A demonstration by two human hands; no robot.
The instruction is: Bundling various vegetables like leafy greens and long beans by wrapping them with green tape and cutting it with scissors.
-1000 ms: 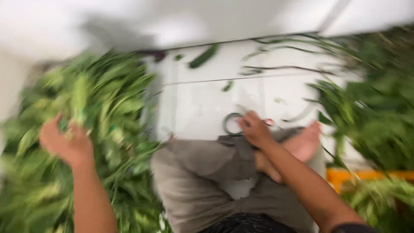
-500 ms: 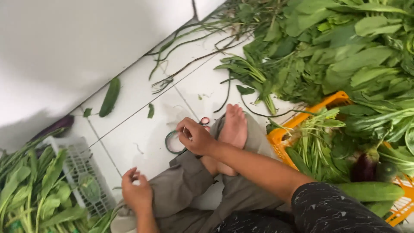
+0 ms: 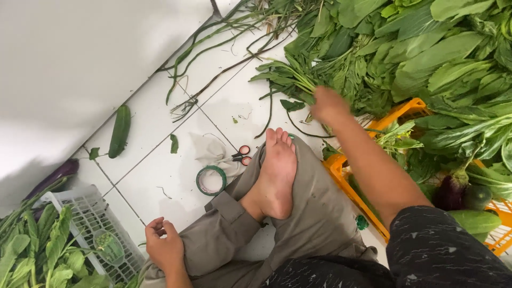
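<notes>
Right hand (image 3: 326, 104) moved to greens (image 3: 298, 80)

A roll of tape (image 3: 211, 180) lies on the floor (image 3: 160, 170) left of the bare foot (image 3: 276, 178), scissors (image 3: 241, 154) just beyond it; cucumber (image 3: 119, 130) farther left, crate (image 3: 394, 114) right.
</notes>
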